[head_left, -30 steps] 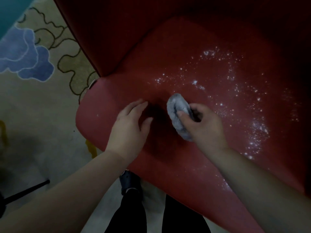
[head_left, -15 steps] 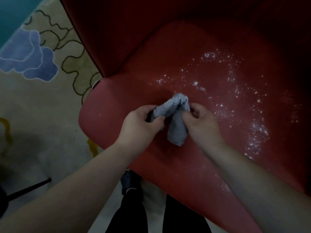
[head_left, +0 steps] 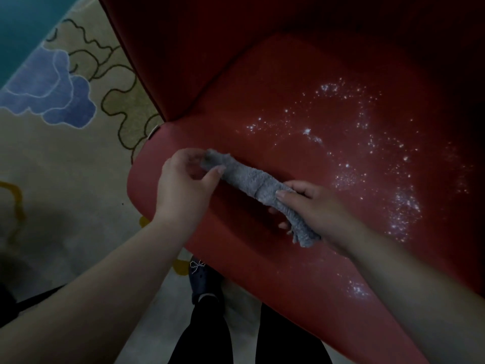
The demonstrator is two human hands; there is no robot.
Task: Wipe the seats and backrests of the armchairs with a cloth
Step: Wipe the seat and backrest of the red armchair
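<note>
A red armchair fills the view; its seat is speckled with white powder on the right half, and the dark red backrest rises behind. A grey cloth is stretched into a roll just above the seat's front left part. My left hand pinches its upper left end. My right hand grips the lower right part, and a short tail of cloth hangs below it.
A beige carpet with a blue cloud pattern lies left of the chair. My dark shoe and trouser legs stand at the seat's front edge. A thin black bar crosses the floor at bottom left.
One second ago only my right hand held the bunched cloth. My left hand then took one end, and both hands have pulled apart, stretching the cloth into a long roll.
</note>
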